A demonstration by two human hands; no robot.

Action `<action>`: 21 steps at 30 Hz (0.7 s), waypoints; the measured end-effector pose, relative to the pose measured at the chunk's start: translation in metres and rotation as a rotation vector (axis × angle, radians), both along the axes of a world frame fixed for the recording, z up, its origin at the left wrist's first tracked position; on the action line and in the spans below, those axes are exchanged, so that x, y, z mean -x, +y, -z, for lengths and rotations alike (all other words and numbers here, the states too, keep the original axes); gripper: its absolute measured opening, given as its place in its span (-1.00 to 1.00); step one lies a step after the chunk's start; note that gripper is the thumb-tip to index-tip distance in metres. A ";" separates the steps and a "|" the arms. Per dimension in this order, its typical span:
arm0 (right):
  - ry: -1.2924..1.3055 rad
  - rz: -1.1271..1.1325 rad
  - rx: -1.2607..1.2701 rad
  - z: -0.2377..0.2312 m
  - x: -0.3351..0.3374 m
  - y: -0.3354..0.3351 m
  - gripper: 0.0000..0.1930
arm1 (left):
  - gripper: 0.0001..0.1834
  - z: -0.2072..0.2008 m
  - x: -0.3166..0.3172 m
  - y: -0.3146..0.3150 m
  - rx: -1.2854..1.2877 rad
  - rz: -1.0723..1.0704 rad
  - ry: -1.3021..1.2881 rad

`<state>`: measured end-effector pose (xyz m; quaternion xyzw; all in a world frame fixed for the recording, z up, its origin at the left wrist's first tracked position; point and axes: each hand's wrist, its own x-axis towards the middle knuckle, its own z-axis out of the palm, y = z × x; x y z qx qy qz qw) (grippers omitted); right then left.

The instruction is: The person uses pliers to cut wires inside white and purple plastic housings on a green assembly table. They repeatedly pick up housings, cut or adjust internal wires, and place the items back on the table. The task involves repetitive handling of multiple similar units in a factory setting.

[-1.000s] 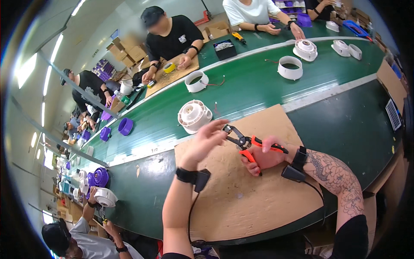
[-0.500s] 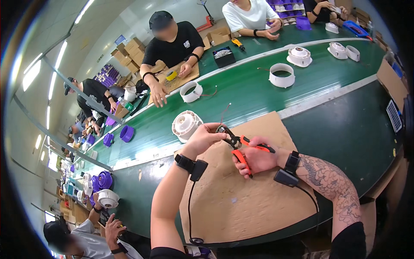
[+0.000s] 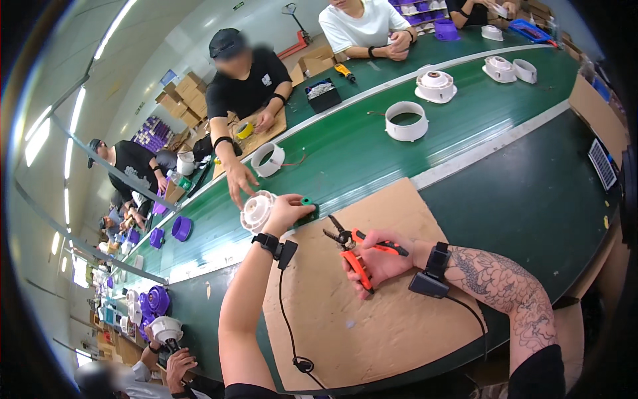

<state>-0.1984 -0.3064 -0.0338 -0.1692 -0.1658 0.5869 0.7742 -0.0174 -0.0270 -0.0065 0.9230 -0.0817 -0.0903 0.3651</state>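
Observation:
My right hand [image 3: 384,259] grips wire strippers [image 3: 357,249] with orange and black handles, above the brown cardboard sheet [image 3: 345,326]. Their dark jaws stand apart, pointing up and left, with nothing between them. My left hand [image 3: 290,211] is closed, a small green part [image 3: 306,201] at its fingertips; the hand hides much of it. Just left of these fingers, a round white housing [image 3: 258,211] sits on the green belt. A co-worker's hand [image 3: 240,181] reaches down to the housing's far edge.
White rings [image 3: 407,122] and another white housing [image 3: 436,86] stand on the green belt [image 3: 339,156]. Purple parts [image 3: 181,228] lie to the left. A co-worker at lower left handles a white housing [image 3: 166,330]. Cables hang from both my wrist devices.
My left hand has moved from the strippers' jaws leftward to beside the white housing. The co-worker's hand has reached out to that housing. My right hand keeps the strippers, their jaws now spread.

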 end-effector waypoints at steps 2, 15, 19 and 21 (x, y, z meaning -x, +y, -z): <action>0.010 0.024 0.039 -0.008 0.004 0.000 -0.50 | -0.24 0.008 -0.022 0.001 -0.074 -0.066 -0.076; 0.057 0.024 0.032 -0.008 0.008 0.003 -0.56 | -0.37 0.059 -0.155 0.058 0.022 -0.489 -0.212; 0.026 0.038 0.035 -0.015 0.006 0.006 -0.57 | -0.06 0.054 -0.138 0.056 0.107 -0.419 -0.251; 0.038 0.059 0.044 -0.012 0.007 0.002 -0.56 | -0.07 0.056 -0.106 0.019 0.050 -0.382 -0.270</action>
